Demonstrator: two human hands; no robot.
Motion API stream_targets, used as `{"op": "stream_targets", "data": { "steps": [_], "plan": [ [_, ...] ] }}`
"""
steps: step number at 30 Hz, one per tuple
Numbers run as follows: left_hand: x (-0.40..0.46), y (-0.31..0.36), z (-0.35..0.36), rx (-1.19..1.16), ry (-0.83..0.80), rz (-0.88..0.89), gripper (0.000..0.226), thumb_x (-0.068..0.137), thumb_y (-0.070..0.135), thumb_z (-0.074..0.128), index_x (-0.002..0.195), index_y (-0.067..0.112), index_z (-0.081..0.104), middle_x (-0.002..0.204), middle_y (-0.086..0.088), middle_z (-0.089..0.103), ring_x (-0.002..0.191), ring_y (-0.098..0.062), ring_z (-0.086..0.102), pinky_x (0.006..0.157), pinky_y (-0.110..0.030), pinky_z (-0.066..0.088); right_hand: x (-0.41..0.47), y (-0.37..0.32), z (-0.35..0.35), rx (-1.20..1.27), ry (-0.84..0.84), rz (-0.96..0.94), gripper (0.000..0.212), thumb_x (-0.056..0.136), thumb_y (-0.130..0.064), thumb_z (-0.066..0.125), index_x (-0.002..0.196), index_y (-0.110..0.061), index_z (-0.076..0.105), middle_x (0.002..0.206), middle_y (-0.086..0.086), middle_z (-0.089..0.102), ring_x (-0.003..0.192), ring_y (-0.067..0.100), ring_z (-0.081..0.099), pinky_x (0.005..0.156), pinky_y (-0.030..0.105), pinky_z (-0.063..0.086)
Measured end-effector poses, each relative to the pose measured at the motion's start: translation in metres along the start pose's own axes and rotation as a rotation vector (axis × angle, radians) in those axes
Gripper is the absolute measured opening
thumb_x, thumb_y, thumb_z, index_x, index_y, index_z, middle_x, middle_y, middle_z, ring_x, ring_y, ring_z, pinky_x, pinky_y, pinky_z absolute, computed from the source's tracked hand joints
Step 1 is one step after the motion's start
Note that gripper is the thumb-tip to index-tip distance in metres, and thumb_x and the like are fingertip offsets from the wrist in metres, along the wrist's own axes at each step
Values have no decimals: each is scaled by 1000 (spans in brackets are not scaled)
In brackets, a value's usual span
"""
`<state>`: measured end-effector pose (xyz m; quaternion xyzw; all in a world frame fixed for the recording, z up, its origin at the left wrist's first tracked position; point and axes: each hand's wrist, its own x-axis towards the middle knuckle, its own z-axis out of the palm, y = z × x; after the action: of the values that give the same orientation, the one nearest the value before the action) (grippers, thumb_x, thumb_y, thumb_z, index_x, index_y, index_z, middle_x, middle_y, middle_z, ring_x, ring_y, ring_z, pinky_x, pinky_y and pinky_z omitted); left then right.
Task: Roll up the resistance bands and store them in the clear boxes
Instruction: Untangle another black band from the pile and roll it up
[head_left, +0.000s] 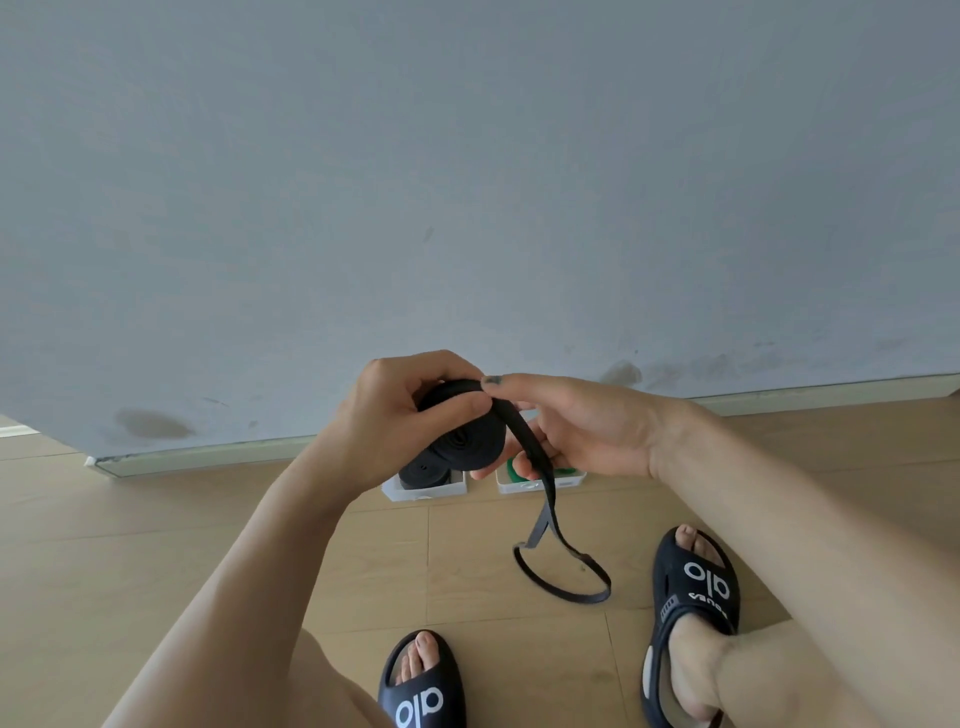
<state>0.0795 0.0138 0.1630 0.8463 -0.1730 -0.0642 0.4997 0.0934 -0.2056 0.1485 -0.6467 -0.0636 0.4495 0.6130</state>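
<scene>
Presently, the left hand (384, 415) has its fingers and thumb curled round a black coil (462, 426), the thumb pressing flat on the coil's outer turn and pinning the wrap in place. The right hand (576, 431) meets it from the opposite side: its thumb lies on top of the black resistance band (530, 447) where the strap leaves the coil, and its fingers curl underneath, so the strap is pinched between them.

From under the right fingers the unrolled tail hangs down and ends in a loose loop lying on the wooden floor (208, 519), well below both hands and near the right slipper (691, 587).

Judgement: the rolling step is in hand and incomplete. The next move calls for feeding the tail onto the coil under even tension, the left thumb holding the turns so they do not spring open, then lowering the finished roll into a box.

Count: one band being rolled. Just beyond the fingers, against the base of the grey wall (467, 182), stand two clear boxes. The left clear box (423, 491) holds at least one rolled black band (423, 470); more cannot be told. The right clear box (540, 486) shows green material (514, 470), largely hidden behind the right hand, number not determinable. Two slippers, the left slipper (421, 686) nearest the camera.
</scene>
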Motion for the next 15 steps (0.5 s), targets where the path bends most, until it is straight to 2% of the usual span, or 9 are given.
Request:
{"op": "stream_targets", "data": {
  "steps": [3, 6, 8, 11, 15],
  "plan": [
    [-2, -1, -2, -11, -2, -33, 7, 92, 14, 74, 93, 21, 75, 84, 6, 74, 79, -7, 68, 70, -15, 51, 2, 2, -3, 73, -36, -2, 52, 100, -48, 58, 134, -10, 62, 119, 28, 72, 75, 18, 53, 87, 37, 40],
    [-2, -4, -3, 81, -76, -37, 10, 88, 16, 79, 93, 24, 75, 83, 8, 74, 79, -9, 69, 70, -17, 52, 6, 5, -2, 44, 33, 12, 51, 89, -50, 69, 122, -11, 70, 104, 19, 75, 73, 15, 51, 78, 30, 43],
    [-2, -6, -2, 105, -109, -40, 10, 89, 17, 78, 90, 26, 75, 79, 10, 72, 74, -7, 65, 68, -14, 48, 6, 4, -1, -36, 91, 18, 53, 85, -56, 73, 116, -12, 74, 98, 15, 75, 73, 15, 51, 71, 25, 45],
    [-1, -7, -1, 94, -75, 0, 9, 93, 15, 73, 92, 24, 75, 77, 8, 70, 71, -6, 61, 66, -15, 45, 5, 2, 1, -83, 122, 0, 46, 91, -60, 63, 109, -19, 75, 92, 9, 74, 71, 14, 51, 68, 23, 45],
    [-1, -8, 0, 61, -46, 38, 9, 96, 17, 71, 92, 25, 73, 77, 8, 69, 71, -10, 61, 65, -20, 46, 5, 1, -3, 4, -3, 13, 50, 96, -63, 57, 122, -22, 68, 114, 20, 75, 77, 20, 48, 75, 31, 42]
  ]
}}
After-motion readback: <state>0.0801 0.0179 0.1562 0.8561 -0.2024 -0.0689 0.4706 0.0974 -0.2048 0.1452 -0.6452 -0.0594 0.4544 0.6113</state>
